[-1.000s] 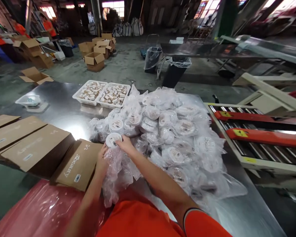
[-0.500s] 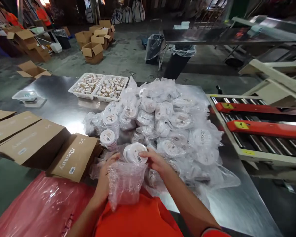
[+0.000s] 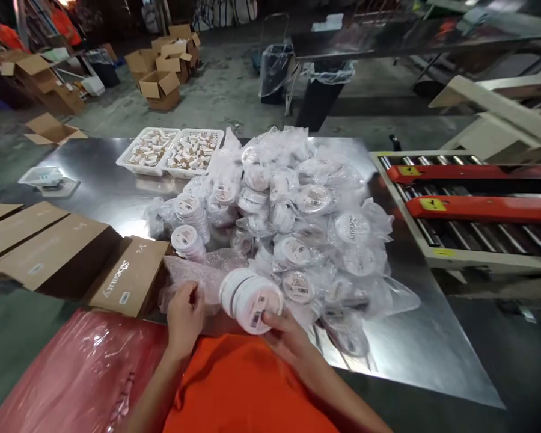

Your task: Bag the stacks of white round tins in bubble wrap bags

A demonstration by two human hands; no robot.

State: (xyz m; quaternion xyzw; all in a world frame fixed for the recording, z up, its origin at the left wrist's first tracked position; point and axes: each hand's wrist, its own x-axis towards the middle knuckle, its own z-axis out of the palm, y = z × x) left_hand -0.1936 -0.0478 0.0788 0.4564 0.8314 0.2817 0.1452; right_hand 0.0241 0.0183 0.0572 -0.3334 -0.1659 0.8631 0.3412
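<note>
While unbagged, tubs (image 3: 251,300) in right hand (image 3: 291,344)

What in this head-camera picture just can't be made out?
The label on the stack of round white items in the right hand: too small and blurred to read.
The small items in the white plastic baskets: too small to identify from the head view.
The labels in the wrapped pile: blurred by the clear plastic.
The left hand: its back hides whether it grips the bubble wrap.
The person in orange: cut off by the top edge.
</note>
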